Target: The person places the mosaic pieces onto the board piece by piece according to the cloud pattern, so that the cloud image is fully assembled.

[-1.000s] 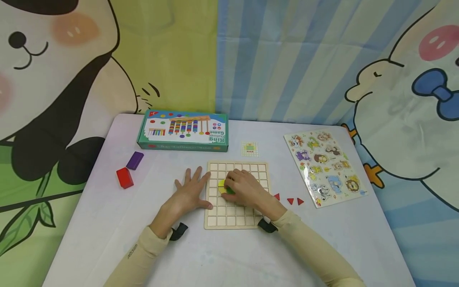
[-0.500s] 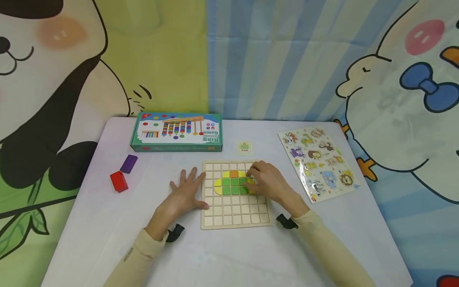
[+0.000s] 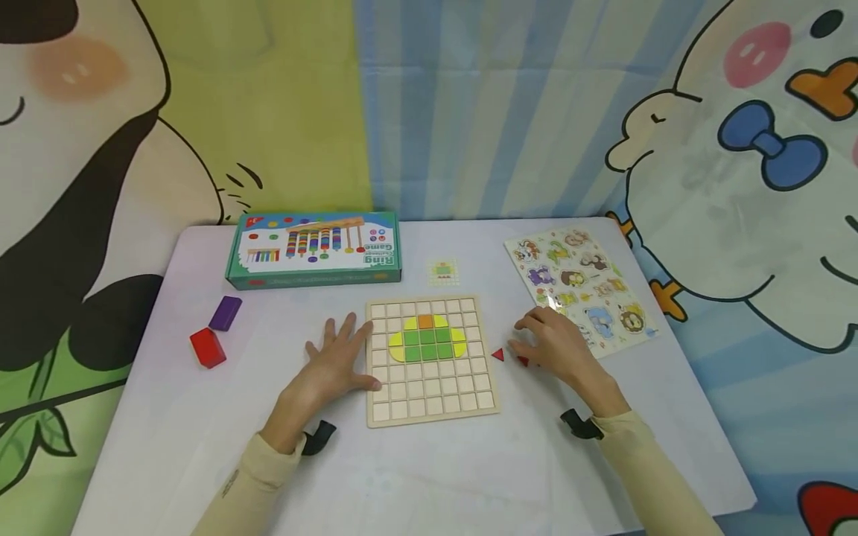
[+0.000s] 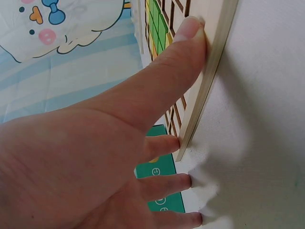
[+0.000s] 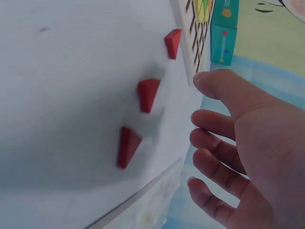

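— Since a moment ago, our right hand [image 3: 559,348] left the wooden grid board [image 3: 429,413], fingers now loose over the red triangles [image 5: 147,94] at its 3 o'clock.

— Our left hand [image 3: 333,366] lies flat, thumb against the board's 9 o'clock edge. Farther off at 11 o'clock sits the ring game box [image 3: 313,249].

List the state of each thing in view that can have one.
Grid board: partly filled with green, yellow and orange tiles.
Left hand: flat, fingers against the board's left edge.
Right hand: open over the red triangles, holding nothing.
Game box: closed.
Animal puzzle: pieces seated.
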`<state>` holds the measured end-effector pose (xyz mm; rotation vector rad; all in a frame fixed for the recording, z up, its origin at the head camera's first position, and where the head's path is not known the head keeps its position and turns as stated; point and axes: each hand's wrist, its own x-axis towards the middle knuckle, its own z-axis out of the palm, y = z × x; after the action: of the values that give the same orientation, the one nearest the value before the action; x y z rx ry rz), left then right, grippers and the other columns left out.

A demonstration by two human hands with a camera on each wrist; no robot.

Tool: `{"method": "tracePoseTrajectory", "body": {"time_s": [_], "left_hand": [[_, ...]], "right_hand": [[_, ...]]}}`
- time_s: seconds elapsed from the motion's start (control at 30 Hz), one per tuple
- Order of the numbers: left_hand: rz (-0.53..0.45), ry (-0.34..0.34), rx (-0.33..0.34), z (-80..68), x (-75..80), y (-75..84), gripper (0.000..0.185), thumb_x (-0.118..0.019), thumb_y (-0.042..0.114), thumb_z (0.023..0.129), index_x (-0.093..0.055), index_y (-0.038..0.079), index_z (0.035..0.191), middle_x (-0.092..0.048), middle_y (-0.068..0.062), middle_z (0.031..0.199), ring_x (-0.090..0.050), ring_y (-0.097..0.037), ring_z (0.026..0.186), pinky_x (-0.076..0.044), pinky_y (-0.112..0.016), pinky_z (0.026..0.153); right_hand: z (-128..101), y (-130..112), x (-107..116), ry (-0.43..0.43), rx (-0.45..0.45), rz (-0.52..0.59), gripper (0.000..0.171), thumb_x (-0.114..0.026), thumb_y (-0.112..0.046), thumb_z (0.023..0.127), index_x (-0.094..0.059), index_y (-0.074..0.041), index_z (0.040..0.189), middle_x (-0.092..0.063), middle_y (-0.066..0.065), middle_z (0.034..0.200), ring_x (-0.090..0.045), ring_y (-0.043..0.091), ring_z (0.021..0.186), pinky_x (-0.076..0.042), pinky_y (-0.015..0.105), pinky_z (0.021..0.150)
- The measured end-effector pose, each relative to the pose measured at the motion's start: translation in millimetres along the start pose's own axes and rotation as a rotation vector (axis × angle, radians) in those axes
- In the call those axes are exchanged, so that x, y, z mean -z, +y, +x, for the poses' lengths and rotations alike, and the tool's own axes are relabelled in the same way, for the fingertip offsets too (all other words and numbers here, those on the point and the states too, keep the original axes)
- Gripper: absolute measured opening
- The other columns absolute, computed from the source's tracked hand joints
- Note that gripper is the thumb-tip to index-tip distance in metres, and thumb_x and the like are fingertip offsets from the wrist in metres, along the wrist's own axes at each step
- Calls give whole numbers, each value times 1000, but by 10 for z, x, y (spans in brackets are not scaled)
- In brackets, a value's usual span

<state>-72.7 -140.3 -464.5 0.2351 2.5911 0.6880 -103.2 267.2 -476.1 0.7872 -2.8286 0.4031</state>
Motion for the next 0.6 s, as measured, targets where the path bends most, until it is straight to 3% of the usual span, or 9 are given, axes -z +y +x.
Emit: {"method": "tracePoseTrajectory", "body": {"time_s": [0.4, 0.6], "left_hand": [[-12, 5, -6, -22, -4, -21, 110, -89, 37, 75, -27, 9, 161, -6, -27, 168, 5, -59, 151, -3, -88, 102], [-1, 5, -16, -14, -6, -19, 110, -89, 38, 75, -26, 10, 161, -6, -27, 168, 4, -59, 151, -3, -88, 102]], "right_hand": [[-386, 89, -80, 17, -46, -3, 36, -90, -41, 74, -77, -12, 92, -69, 4, 94, -64, 20, 82, -55, 38, 69], [-448, 58, -99, 27, -48, 24, 29, -91, -33, 74, -77, -11, 87, -67, 3, 90, -58, 16, 78, -52, 34, 68]]}}
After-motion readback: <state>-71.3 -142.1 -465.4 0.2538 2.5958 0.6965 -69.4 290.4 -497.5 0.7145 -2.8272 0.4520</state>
